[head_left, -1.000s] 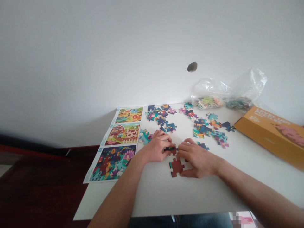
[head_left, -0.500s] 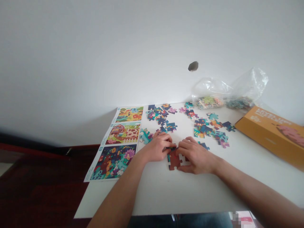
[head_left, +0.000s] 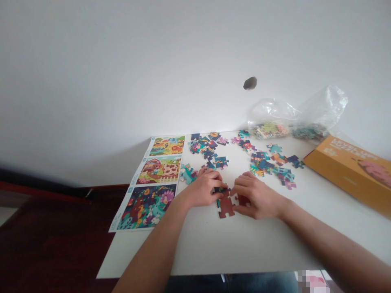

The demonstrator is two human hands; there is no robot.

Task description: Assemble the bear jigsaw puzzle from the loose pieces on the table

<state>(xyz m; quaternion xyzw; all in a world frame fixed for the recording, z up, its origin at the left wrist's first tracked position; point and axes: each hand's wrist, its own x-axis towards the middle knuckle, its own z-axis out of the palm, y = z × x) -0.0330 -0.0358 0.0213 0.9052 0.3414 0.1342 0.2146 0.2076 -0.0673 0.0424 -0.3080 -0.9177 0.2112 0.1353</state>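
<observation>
L hand (head_left: 203,189) and R hand (head_left: 256,198) close together, not touching, fingers on brown jigsaw pc (head_left: 226,205) between them, dark pc (head_left: 220,190) at its top, on white counter (head_left: 195,248). Looks like joining pcs; next, seat tabs, press flat.

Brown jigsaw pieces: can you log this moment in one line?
left hand: touching brown jigsaw pieces | right hand: touching them too

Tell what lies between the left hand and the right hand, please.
In the head view, reddish-brown jigsaw pieces lie between the left hand and the right hand.
</observation>
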